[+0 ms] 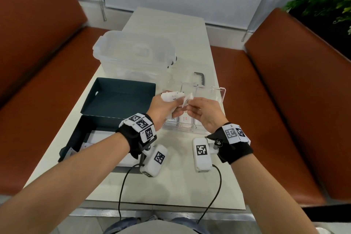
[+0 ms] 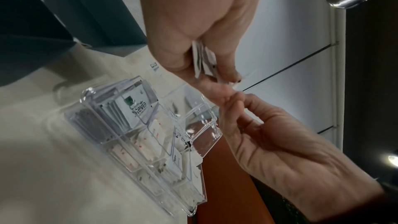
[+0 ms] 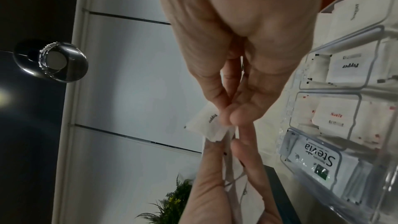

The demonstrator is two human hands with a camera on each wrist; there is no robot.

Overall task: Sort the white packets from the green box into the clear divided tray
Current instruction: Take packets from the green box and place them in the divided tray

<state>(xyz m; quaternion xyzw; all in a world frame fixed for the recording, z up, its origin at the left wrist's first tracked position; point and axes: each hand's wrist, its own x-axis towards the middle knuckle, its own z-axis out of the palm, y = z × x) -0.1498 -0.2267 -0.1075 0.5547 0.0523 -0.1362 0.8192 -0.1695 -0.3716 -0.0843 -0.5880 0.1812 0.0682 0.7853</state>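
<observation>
Between the fingertips of both hands, above the clear divided tray (image 1: 221, 94), sits a small bunch of white packets (image 1: 173, 97). The left hand (image 1: 163, 107) curls its fingers round the bunch, while the right hand (image 1: 204, 111) pinches one packet (image 3: 206, 122) at the bunch's edge between thumb and forefinger. Just below the fingers, the tray's compartments hold sorted packets, one row marked Stevia (image 3: 318, 161). Left of the left hand's fingers lies the open green box (image 1: 117, 99), with more packets near that wrist. Beyond the fingers stands a lidded clear container (image 1: 133, 53) on the table (image 1: 167, 186).
</observation>
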